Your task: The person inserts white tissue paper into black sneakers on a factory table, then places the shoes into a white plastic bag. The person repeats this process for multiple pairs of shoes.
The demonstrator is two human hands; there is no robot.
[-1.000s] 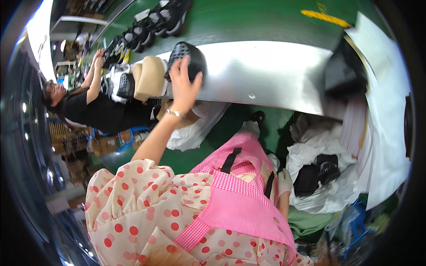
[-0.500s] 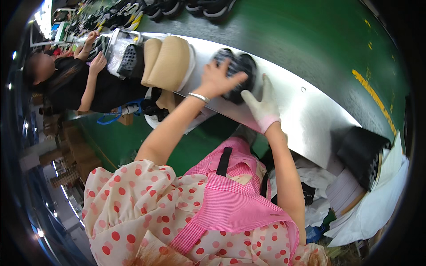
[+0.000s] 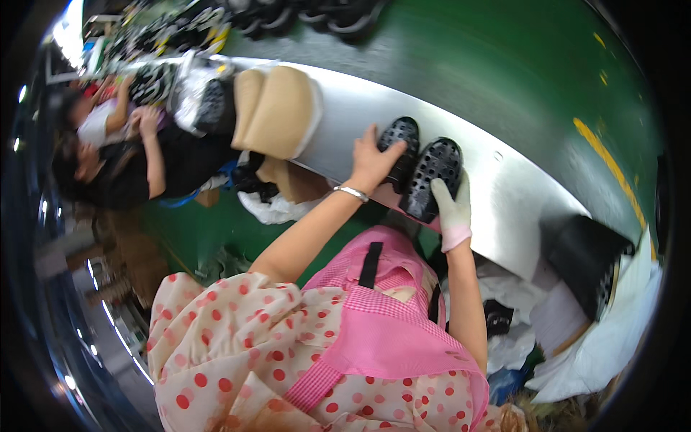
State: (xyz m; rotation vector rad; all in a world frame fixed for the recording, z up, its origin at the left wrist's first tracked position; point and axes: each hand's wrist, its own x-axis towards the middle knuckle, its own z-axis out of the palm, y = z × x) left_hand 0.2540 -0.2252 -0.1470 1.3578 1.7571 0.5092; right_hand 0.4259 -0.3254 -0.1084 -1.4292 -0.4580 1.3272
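Two black clogs with holes in their uppers stand side by side at the near edge of the metal bench, toes pointing away from me. My left hand [image 3: 376,160], bare with a bangle at the wrist, holds the left clog [image 3: 403,137]; its thumb lies across the upper. The right clog [image 3: 436,167] is in my right hand [image 3: 453,209], which wears a whitish glove with a pink cuff. That thumb rests on the clog's top, and the other fingers run along its outer side, partly hidden.
Tan curved sheets [image 3: 277,108] lie on the metal bench [image 3: 345,101] to the left, beside a plastic-wrapped black clog [image 3: 214,104]. Two people [image 3: 129,158] work farther left. Black sheets [image 3: 586,252] and white sheets [image 3: 619,331] lie at right. Dark shoes [image 3: 345,18] stand beyond the bench.
Both clogs have come nearer to me and slightly right, and now stand apart. My left hand has shifted from over them to the left clog's side; my right hand has closed on the right clog.
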